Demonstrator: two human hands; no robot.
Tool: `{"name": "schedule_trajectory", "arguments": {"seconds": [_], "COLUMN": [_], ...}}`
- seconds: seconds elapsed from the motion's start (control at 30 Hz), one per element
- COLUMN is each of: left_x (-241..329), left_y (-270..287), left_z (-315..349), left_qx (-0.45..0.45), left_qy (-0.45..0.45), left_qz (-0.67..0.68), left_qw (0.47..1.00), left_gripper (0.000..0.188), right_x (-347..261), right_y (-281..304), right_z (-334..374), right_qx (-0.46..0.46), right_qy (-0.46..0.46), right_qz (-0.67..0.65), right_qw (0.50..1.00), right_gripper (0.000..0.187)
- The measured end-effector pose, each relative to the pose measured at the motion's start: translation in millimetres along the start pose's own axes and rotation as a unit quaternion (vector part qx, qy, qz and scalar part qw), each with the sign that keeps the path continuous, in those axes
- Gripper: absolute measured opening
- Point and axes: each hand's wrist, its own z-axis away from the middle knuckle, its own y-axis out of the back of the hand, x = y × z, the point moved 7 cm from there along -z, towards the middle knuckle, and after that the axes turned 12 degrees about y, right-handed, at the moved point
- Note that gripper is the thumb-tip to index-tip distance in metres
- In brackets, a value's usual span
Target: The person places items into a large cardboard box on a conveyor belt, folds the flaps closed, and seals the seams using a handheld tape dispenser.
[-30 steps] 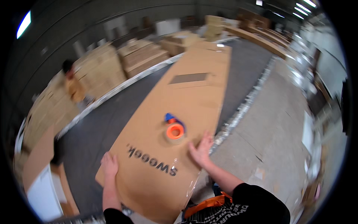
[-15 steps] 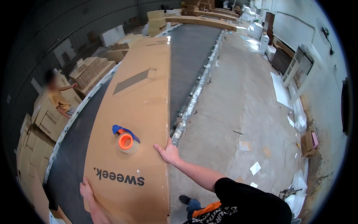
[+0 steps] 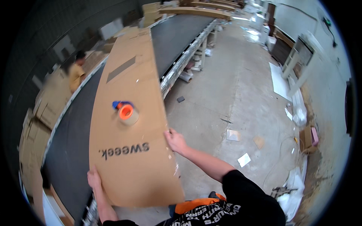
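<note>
A long, flat brown cardboard box lies lengthwise over a dark conveyor belt, its near end reaching toward my body. My left hand grips its left edge close to the near end. On the right edge, somewhat farther along, my right hand is closed around the side, with fingers partly hidden under the box. A tape dispenser with a blue handle, orange core and clear roll rests on the top face, touched by neither hand.
Beyond the left rail, a co-worker in a yellow shirt is among stacked cartons. More long boxes lie across the belt's far end. Paper scraps litter the concrete floor at right; a white frame leans by the wall.
The box has turned slightly and come toward me, its near end now in view. My right hand sits nearer that end. The tape dispenser rides along on top. The co-worker is lower.
</note>
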Motion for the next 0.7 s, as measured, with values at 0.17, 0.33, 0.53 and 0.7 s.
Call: {"name": "schedule_trajectory", "arguments": {"seconds": [0.17,0.33,0.53,0.7], "left_x": [6,44,17,14], "left_y": [-26,-36,-73,-80], "left_z": [171,323,334,343], "left_qx": [-0.017,-0.02,0.176,0.142], "left_qy": [-0.025,-0.107,-0.094,-0.107], "left_qz": [0.065,0.141,0.402,0.504], "left_qw": [0.997,0.984,0.894,0.845], "left_gripper": [0.073,0.063,0.035,0.03], "right_x": [45,78,144,198], "right_y": [136,249,229,213], "right_z": [132,163,172,176], "right_qx": [-0.054,0.067,0.406,0.431], "right_qy": [-0.054,-0.047,0.092,0.113], "right_qz": [0.097,0.26,-0.004,-0.184], "right_qw": [0.992,0.962,0.909,0.876], "right_gripper": [0.06,0.06,0.054,0.064]}}
